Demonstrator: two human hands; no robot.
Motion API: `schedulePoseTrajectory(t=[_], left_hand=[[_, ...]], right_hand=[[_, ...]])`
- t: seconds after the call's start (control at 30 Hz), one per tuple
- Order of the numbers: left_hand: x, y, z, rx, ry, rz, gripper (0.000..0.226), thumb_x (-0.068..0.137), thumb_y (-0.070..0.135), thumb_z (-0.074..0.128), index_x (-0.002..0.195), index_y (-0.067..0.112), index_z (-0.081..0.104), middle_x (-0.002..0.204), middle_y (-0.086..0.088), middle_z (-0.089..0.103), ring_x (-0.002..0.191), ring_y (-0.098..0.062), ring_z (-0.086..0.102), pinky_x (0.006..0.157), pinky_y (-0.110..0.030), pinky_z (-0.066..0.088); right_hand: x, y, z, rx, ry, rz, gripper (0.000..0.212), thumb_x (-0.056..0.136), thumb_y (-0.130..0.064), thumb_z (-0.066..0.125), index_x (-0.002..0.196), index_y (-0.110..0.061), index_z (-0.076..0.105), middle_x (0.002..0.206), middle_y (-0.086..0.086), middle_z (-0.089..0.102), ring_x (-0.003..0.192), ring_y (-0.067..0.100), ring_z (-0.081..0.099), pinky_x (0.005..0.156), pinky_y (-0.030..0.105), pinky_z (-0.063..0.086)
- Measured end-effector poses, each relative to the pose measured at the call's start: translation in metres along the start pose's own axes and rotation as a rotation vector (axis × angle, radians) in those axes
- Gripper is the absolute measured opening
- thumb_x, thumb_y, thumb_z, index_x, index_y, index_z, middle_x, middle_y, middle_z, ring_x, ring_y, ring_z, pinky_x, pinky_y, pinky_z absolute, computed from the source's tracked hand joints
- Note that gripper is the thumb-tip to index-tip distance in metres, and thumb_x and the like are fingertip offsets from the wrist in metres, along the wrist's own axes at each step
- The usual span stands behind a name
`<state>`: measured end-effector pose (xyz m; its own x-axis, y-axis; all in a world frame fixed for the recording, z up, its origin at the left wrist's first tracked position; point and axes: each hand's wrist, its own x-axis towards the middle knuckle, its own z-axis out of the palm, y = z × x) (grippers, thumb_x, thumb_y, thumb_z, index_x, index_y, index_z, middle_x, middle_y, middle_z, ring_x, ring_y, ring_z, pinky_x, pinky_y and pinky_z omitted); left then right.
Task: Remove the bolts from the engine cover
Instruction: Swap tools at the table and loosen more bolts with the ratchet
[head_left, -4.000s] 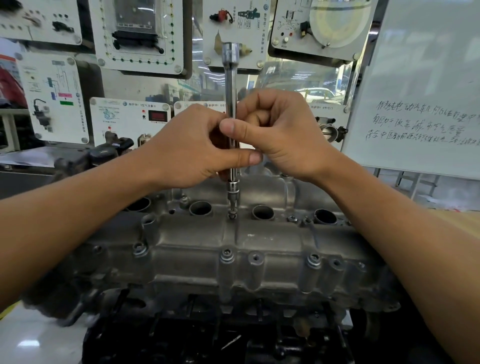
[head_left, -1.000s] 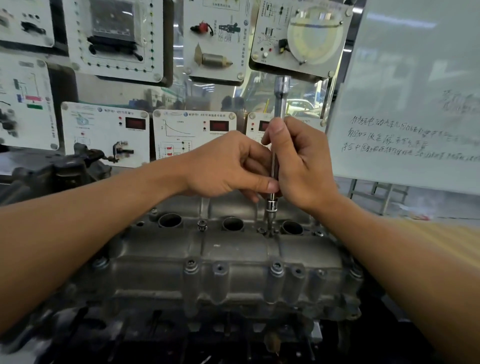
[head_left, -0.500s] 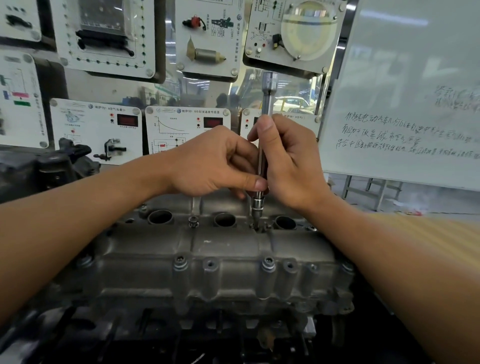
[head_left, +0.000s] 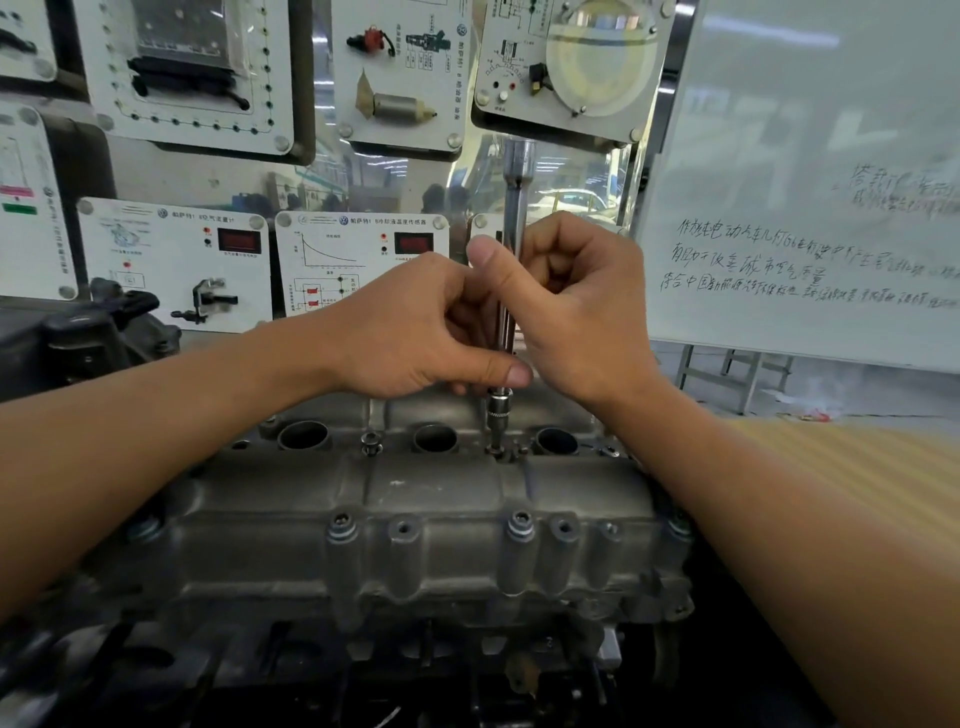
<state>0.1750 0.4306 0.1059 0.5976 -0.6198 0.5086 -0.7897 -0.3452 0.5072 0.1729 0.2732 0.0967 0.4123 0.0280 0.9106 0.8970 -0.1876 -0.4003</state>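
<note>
Gripping a long chrome socket extension (head_left: 514, 208) with both hands, I hold it upright over the grey engine cover (head_left: 415, 519), which fills the lower middle of the view in front of me. Its knurled socket (head_left: 498, 408) sits on one bolt (head_left: 496, 451) on the cover's top ridge, between the second and third of three round wells (head_left: 435, 438), each dark inside. My left hand (head_left: 410, 332) pinches the shaft low, thumb tip just above the socket. My right hand (head_left: 582, 306) curls round the shaft higher up, thumb pointing upward along it. One raised bolt (head_left: 371, 441) stands between the first and second wells. Along the front edge runs a row of bolt bosses (head_left: 402, 529); two show pale-ringed bolt heads (head_left: 340, 519), the rest I cannot tell. Behind hang training panels (head_left: 176, 260), with one handwritten whiteboard (head_left: 805, 156) to the right.
</note>
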Motion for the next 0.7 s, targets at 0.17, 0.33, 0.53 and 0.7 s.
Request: schedulePoseTrajectory(t=[0.17,0.33,0.53,0.7], left_hand=[[-0.0007,-0.0004,-0.0006,-0.207,-0.073,-0.047,0.025,0.087,0.018,0.071,0.105,0.001,0.066,0.089,-0.008,0.074,0.080,-0.021,0.072,0.073,-0.037,0.061],[-0.0011,0.0016,-0.0003,-0.239,-0.089,-0.040,0.021,0.085,0.012,0.064,0.103,0.000,0.066,0.087,0.000,0.076,0.078,-0.011,0.072,0.071,-0.025,0.058],[0.0050,0.0033,0.0040,-0.094,0.036,-0.007,0.029,0.071,0.036,0.077,0.088,0.015,0.066,0.076,-0.016,0.067,0.064,-0.027,0.066,0.060,-0.037,0.059],[0.0036,-0.0012,0.0036,-0.164,0.016,-0.047,0.023,0.081,0.022,0.078,0.096,0.011,0.064,0.082,-0.017,0.067,0.074,-0.018,0.066,0.065,-0.037,0.058]], right_hand=[[0.0018,0.0010,-0.0017,0.014,-0.025,0.005,0.035,0.092,-0.016,0.068,0.066,0.003,0.054,0.051,0.010,0.044,0.046,0.014,0.041,0.046,0.024,0.036],[0.0033,0.0037,-0.0039,0.103,-0.078,0.057,0.037,0.095,-0.018,0.053,0.082,0.016,0.060,0.053,0.000,0.042,0.050,0.011,0.041,0.050,0.021,0.035],[0.0010,-0.0001,-0.0024,0.009,-0.055,0.016,0.017,0.084,-0.018,0.076,0.077,-0.006,0.067,0.052,0.012,0.055,0.046,0.022,0.052,0.046,0.032,0.046],[0.0013,0.0012,-0.0035,0.013,0.012,0.055,0.028,0.081,-0.013,0.081,0.068,-0.019,0.057,0.049,-0.008,0.051,0.043,0.004,0.043,0.045,0.018,0.039]])
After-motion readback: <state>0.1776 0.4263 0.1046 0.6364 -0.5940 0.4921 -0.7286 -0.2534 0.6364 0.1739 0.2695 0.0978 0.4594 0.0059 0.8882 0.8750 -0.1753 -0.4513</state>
